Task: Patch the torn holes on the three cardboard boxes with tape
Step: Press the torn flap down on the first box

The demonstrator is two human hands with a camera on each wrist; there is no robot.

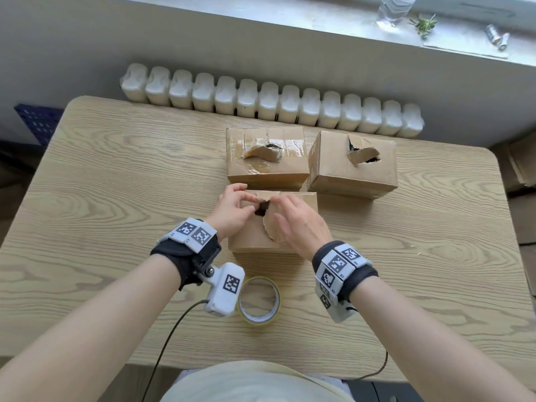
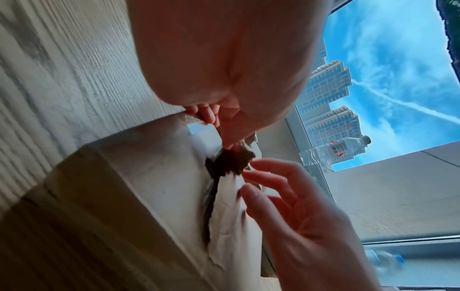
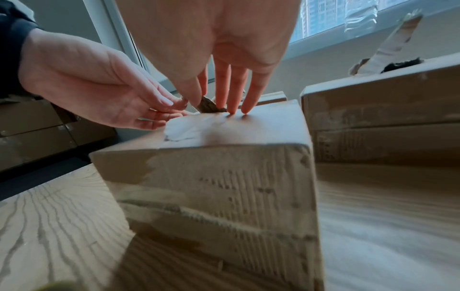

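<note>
Three brown cardboard boxes stand on the wooden table (image 1: 116, 184). The near box (image 1: 252, 236) has a dark torn hole (image 1: 262, 208) and a pale loose flap (image 1: 274, 230). My left hand (image 1: 246, 201) curls over its far edge, thumb at the torn edge by the hole; crinkled clear film (image 2: 193, 120) shows at its fingertips. My right hand (image 1: 282, 210) presses straight fingers (image 3: 232, 98) on the box top beside the flap. The far left box (image 1: 266, 158) carries glossy tape around its tear. The far right box (image 1: 353, 163) has an open tear. A tape roll (image 1: 259, 300) lies near me.
A white radiator (image 1: 272, 103) runs behind the table's far edge. The window sill above holds a plastic bottle (image 1: 394, 8) and small items. A blue crate (image 1: 37, 120) sits at far left. Cables hang from both wrist cameras over the near edge.
</note>
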